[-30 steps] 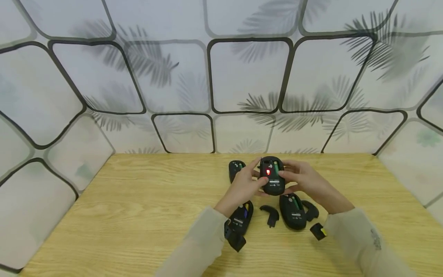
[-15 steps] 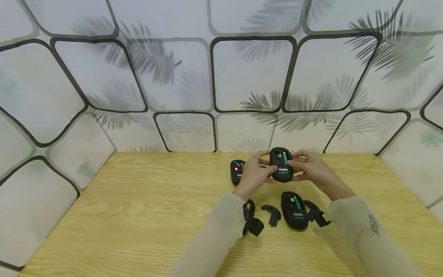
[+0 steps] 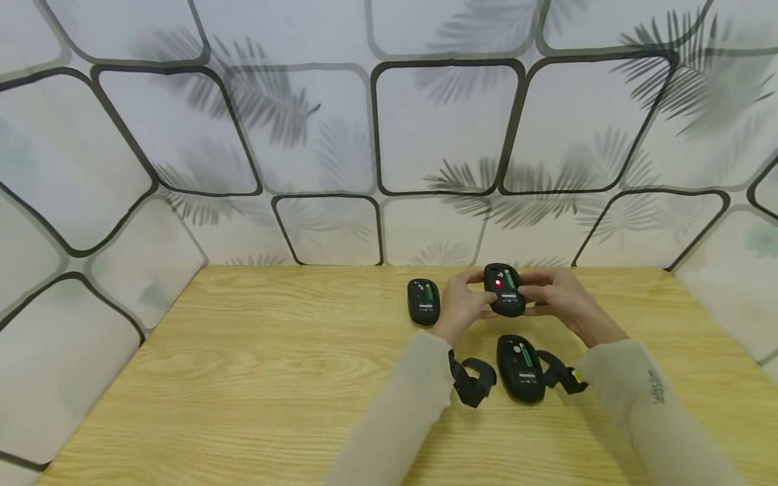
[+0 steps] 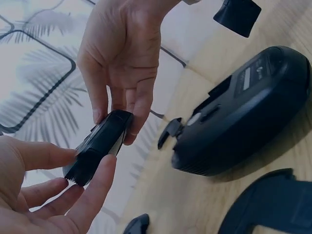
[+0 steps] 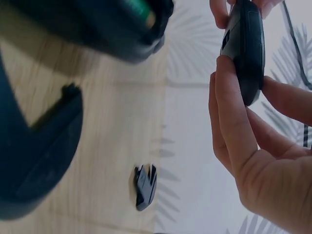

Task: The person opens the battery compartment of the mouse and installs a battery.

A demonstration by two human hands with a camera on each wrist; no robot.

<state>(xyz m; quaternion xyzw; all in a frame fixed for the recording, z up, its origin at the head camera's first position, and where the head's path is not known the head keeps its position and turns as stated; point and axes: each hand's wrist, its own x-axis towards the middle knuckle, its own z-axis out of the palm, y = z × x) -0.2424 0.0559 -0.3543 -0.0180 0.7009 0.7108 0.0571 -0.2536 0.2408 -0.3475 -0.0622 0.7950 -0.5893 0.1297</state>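
Between both hands, a black computer mouse (image 3: 504,290) is held up off the table, underside toward the head camera. Its battery slot is uncovered with a green battery in it, and a red light glows. My left hand (image 3: 464,304) pinches its left side, thumb on the underside. From the right side, my right hand (image 3: 562,300) grips it with thumb and fingers. The left wrist view shows this mouse (image 4: 95,151) edge-on between the fingers. A second upturned mouse (image 3: 423,302) lies left of my left hand. A larger upturned mouse (image 3: 521,370) lies nearer, both with green batteries showing.
A curved black cover (image 3: 485,372) lies left of the larger mouse, partly behind the left wrist camera. A small black piece (image 5: 145,187) rests on the table near the patterned backdrop. The wooden table (image 3: 273,364) meets patterned cloth (image 3: 431,128) at its back and sides.
Both hands have moved right and slightly away with the mouse. Its red light went off and is lit again. A mouse at the lower left is now hidden by my left sleeve.
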